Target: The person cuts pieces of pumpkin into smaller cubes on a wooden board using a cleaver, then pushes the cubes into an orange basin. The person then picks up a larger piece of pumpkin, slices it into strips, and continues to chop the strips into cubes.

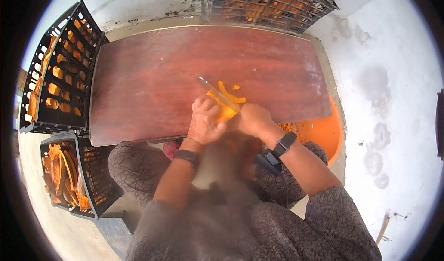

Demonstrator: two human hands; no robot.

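Observation:
An orange-yellow piece (225, 114) lies near the front edge of the reddish wooden board (152, 76). My left hand (206, 120) is closed on its left side, with the fingers bent over it. In my right hand (255, 119) is the handle of a knife (217, 93); the blade points up and to the left across the piece. A curved orange strip (230, 94) and a small orange bit (236, 87) lie just beyond the blade.
A black crate (69, 71) with orange pieces stands left of the board, another (85, 168) sits lower left. More crates (273, 6) stand at the back. An orange tub (334, 131) with small cubes is at the right, beside a white wall (388, 99).

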